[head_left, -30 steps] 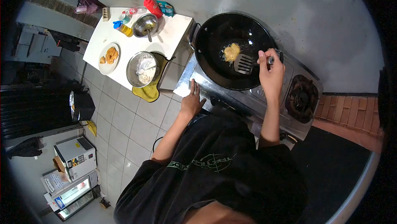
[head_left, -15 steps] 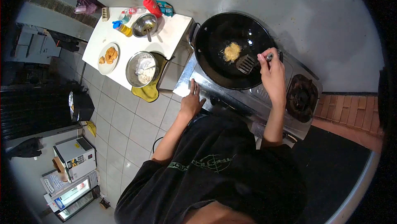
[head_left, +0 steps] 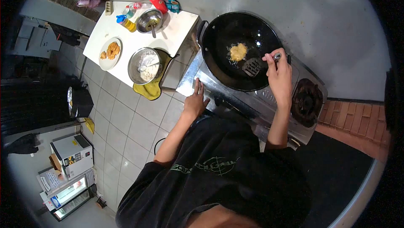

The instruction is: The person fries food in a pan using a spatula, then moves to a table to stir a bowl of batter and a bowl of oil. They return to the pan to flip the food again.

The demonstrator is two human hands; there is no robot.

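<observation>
A large black wok [head_left: 229,28] sits on the metal gas stove [head_left: 194,72]. In its oil a golden, battered piece of food [head_left: 238,52] fries with small bubbles round its edge. My right hand [head_left: 279,78] is closed round the handle of a slotted spatula [head_left: 252,67]. The spatula's head is inside the wok, just to the lower right of the food and seemingly apart from it. With fingers stretched out, my left hand [head_left: 195,104] rests on the stove's front left edge, holding nothing.
Left of the stove, a white table [head_left: 94,47] bears a plate of fried pieces [head_left: 112,64], a bowl of white flour [head_left: 134,70], a steel bowl with a spoon [head_left: 141,21] and several bottles. A yellow-green cloth [head_left: 151,91] hangs off its edge. A second burner [head_left: 307,101] is at right.
The whole view has shifted slightly. The spatula's head has turned a little beside the food. Both hands keep nearly the same places.
</observation>
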